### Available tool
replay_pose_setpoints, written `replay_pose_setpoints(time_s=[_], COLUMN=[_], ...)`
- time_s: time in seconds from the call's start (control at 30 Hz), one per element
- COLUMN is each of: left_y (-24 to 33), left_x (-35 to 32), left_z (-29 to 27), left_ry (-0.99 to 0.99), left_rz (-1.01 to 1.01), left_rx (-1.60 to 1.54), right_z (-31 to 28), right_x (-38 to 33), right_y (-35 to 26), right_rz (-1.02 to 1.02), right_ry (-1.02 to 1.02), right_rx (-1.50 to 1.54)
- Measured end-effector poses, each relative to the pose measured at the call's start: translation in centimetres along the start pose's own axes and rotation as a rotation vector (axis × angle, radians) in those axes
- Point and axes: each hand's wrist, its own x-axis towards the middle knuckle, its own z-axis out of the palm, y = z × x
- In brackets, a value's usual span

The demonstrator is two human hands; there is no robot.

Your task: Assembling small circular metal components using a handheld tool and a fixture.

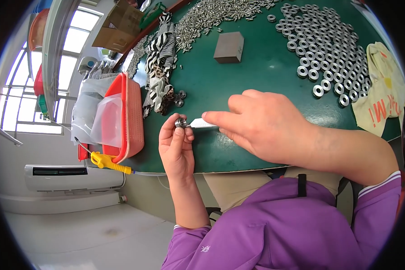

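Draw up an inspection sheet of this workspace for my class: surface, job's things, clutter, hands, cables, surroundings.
Surface: green tabletop, glossy, reflecting light.
Job's things: a metal ring at a white tool's tip, contact unclear; many similar rings at the right; a pile of small metal pins at the far edge.
Clutter: grey block, striped cloth, pale yellow cloth, red basket with plastic.
Hands: left hand pinches the ring; right hand grips the tool.
Cables: a thin pale line at the yellow nozzle gun, by the basket.
Surroundings: air conditioner, windows, cardboard box.
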Motion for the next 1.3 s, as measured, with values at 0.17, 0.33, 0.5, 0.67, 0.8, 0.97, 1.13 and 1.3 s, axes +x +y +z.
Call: replay_pose_setpoints(time_s=[0.17,0.33,0.5,0.67,0.8,0.97,1.13,1.3], left_y=[-0.13,-0.16,-0.07,-0.20,-0.08,-0.15,-0.09,-0.16], left_x=[-0.03,-0.12,-0.09,-0.05,-0.23,-0.22,-0.08,0.04], left_z=[-0.09,-0.03,0.09,-0.09,0.29,0.08,-0.05,0.07], left_ry=[-0.025,-0.022,-0.042,-0.043,-0.022,-0.042,-0.058,-0.055], left_rz=[0.032,0.010,-0.001,-0.007,0.002,0.003,-0.008,-0.040], left_rx=[0.009,0.036,0.058,0.062,0.098,0.098,0.078,0.047], right_z=[-0.01,-0.08,-0.28,-0.10,-0.33,-0.28,-0.31,-0.24], right_x=[-0.04,-0.07,0.19,0.26,0.13,0.11,0.29,0.37], right_y=[-0.01,-0.14,-0.07,0.06,-0.04,-0.30,-0.45,-0.24], right_rz=[-0.018,-0.026,-0.057,-0.150,-0.046,-0.003,-0.077,-0.151], right_ry=[-0.021,0.003,0.012,0.087,-0.008,-0.024,0.008,0.103], right_rx=[-0.026,-0.031,-0.102,-0.141,-0.042,-0.014,-0.148,-0.195])
